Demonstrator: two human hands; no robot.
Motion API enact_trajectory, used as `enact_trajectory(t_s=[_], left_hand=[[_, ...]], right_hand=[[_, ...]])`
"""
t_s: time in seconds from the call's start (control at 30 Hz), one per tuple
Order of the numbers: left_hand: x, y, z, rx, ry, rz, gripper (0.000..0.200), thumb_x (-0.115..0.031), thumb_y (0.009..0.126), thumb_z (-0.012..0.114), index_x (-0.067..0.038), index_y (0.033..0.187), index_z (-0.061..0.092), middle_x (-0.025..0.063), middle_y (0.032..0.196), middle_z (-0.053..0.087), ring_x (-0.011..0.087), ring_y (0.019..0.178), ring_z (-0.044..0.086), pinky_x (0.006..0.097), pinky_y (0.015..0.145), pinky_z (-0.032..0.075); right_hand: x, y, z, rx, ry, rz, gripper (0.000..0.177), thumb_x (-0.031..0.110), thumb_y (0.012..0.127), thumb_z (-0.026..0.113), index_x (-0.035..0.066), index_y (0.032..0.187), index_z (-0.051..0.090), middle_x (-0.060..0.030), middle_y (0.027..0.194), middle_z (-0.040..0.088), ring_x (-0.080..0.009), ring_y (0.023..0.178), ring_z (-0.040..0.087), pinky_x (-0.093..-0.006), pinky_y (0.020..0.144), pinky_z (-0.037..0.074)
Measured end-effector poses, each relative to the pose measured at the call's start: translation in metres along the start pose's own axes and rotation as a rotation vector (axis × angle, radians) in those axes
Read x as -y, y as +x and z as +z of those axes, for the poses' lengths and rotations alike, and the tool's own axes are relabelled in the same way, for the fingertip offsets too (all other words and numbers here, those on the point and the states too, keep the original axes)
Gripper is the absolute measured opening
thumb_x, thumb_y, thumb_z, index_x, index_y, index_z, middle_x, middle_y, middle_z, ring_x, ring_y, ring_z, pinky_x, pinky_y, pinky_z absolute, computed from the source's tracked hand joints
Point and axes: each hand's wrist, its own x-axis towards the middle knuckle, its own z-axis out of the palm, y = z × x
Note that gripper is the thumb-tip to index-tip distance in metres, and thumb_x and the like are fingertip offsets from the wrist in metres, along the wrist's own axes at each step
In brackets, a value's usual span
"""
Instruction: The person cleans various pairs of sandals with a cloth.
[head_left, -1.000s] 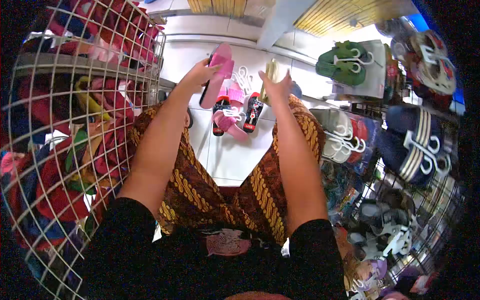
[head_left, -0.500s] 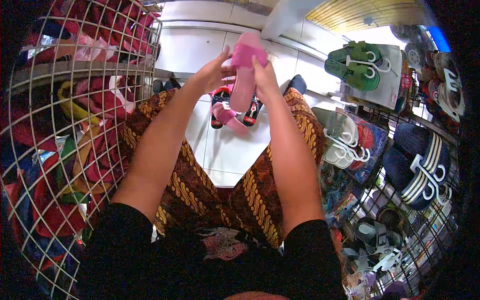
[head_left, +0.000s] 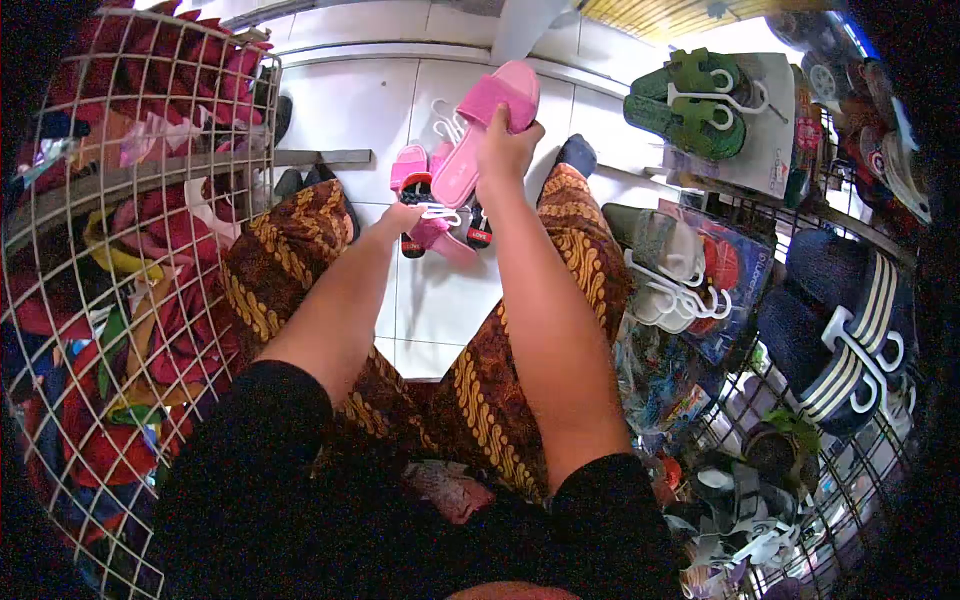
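Observation:
My right hand [head_left: 506, 152] grips a pink slide sandal [head_left: 456, 172] by its strap side, holding it raised and tilted above the floor. Lower down, my left hand [head_left: 405, 216] reaches to the sandals on the tiles, its fingertips at a white hanger [head_left: 440, 214]; whether they are closed on it is unclear. Around it lie another pink sandal [head_left: 445, 240], a pair of black and red sandals [head_left: 412, 244] and a further pink sandal [head_left: 408, 168]. More white hangers [head_left: 447, 122] lie behind the raised sandal.
A wire cage [head_left: 150, 250] full of red and coloured goods stands at the left. On the right, racks hold green sandals [head_left: 690, 105], grey sandals [head_left: 665, 245] and dark blue striped sandals [head_left: 830, 325]. White floor tiles [head_left: 440, 320] show between my legs.
My left hand has left the raised pink sandal and moved down to the sandals on the floor. My right hand now holds that sandal alone, tilted further right, uncovering white hangers behind it.

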Motion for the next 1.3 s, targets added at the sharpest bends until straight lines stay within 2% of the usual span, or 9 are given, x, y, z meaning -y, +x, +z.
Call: enact_trajectory(t_s=[0.2, 0.3, 0.73, 0.87, 0.97, 1.03, 1.1, 1.2, 1.3], left_hand=[[-0.03, -0.043, 0.035, -0.393, -0.084, -0.272, 0.083, -0.06, 0.066, 0.079, 0.002, 0.118, 0.061, 0.0203, 0.113, 0.066, 0.0383, 0.119, 0.057, 0.0413, 0.1, 0.048], [-0.045, -0.055, 0.027, -0.361, -0.056, -0.318, 0.088, -0.053, 0.065, 0.083, 0.003, 0.125, 0.054, 0.0218, 0.115, 0.065, 0.0385, 0.123, 0.053, 0.0409, 0.101, 0.047], [-0.073, -0.076, -0.037, -0.114, 0.057, 0.504, 0.056, -0.042, 0.082, 0.069, 0.008, 0.105, 0.057, 0.0275, 0.1, 0.065, 0.0386, 0.095, 0.065, 0.0441, 0.081, 0.051], [-0.214, -0.185, -0.147, -0.309, 0.169, 0.443, 0.048, -0.042, 0.088, 0.068, 0.005, 0.092, 0.068, 0.0249, 0.085, 0.068, 0.0338, 0.079, 0.068, 0.0416, 0.069, 0.051], [-0.272, -0.281, -0.216, -0.397, -0.018, 0.508, 0.045, -0.041, 0.087, 0.071, 0.004, 0.086, 0.07, 0.0202, 0.079, 0.07, 0.0264, 0.072, 0.068, 0.0388, 0.064, 0.051], [-0.238, -0.21, -0.243, -0.446, -0.269, 0.672, 0.041, -0.036, 0.085, 0.075, 0.004, 0.085, 0.069, 0.0136, 0.076, 0.071, 0.0153, 0.07, 0.065, 0.0361, 0.063, 0.051], [-0.26, -0.295, -0.255, -0.51, -0.2, 0.601, 0.051, -0.043, 0.083, 0.077, 0.006, 0.091, 0.065, 0.0139, 0.081, 0.071, 0.0152, 0.072, 0.065, 0.0346, 0.065, 0.052], [-0.229, -0.249, -0.241, -0.5, -0.323, 0.589, 0.058, -0.048, 0.081, 0.078, 0.005, 0.098, 0.06, 0.0146, 0.086, 0.07, 0.018, 0.073, 0.066, 0.035, 0.067, 0.052], [-0.219, -0.2, -0.219, -0.452, -0.303, 0.63, 0.064, -0.051, 0.078, 0.079, 0.006, 0.099, 0.057, 0.0185, 0.09, 0.069, 0.0249, 0.076, 0.068, 0.0376, 0.068, 0.053]], right_hand=[[-0.013, -0.003, 0.006, 0.023, -0.04, -0.056, 0.055, 0.037, 0.094, 0.062, -0.005, 0.123, 0.042, -0.0254, 0.116, 0.06, -0.0363, 0.104, 0.061, -0.0416, 0.092, 0.047], [-0.015, -0.006, 0.007, 0.036, -0.092, -0.087, 0.055, 0.037, 0.094, 0.062, -0.005, 0.123, 0.042, -0.0253, 0.115, 0.06, -0.0362, 0.104, 0.061, -0.0416, 0.091, 0.047], [-0.022, 0.028, 0.008, -0.012, 0.101, 0.041, 0.055, 0.037, 0.091, 0.067, -0.011, 0.114, 0.053, -0.0192, 0.106, 0.063, -0.0283, 0.092, 0.062, -0.039, 0.082, 0.05], [0.011, 0.03, -0.01, 0.272, 0.638, 0.157, 0.047, 0.037, 0.091, 0.067, -0.001, 0.117, 0.058, -0.0115, 0.104, 0.064, -0.0226, 0.092, 0.062, -0.0377, 0.076, 0.051], [0.049, 0.037, -0.031, 0.444, 0.634, 0.139, 0.043, 0.035, 0.092, 0.065, 0.012, 0.127, 0.056, -0.0058, 0.12, 0.061, -0.0221, 0.106, 0.06, -0.0484, 0.087, 0.049], [0.054, 0.038, -0.04, 0.739, 0.903, 0.104, 0.037, 0.028, 0.094, 0.062, 0.009, 0.126, 0.058, -0.0076, 0.12, 0.064, -0.0223, 0.109, 0.061, -0.0442, 0.096, 0.049], [0.053, 0.03, -0.043, 1.026, 0.784, 0.181, 0.036, 0.026, 0.094, 0.062, 0.006, 0.124, 0.059, -0.0091, 0.118, 0.064, -0.0206, 0.109, 0.061, -0.0415, 0.095, 0.05], [0.062, -0.002, -0.047, 1.161, 0.499, 0.224, 0.032, 0.021, 0.096, 0.059, 0.001, 0.121, 0.061, -0.0107, 0.119, 0.065, -0.023, 0.111, 0.061, -0.039, 0.097, 0.049], [0.009, 0.034, -0.019, 1.024, 0.343, -0.184, 0.031, 0.017, 0.094, 0.059, 0.0, 0.119, 0.062, -0.0097, 0.117, 0.065, -0.0215, 0.108, 0.062, -0.0361, 0.094, 0.05]])
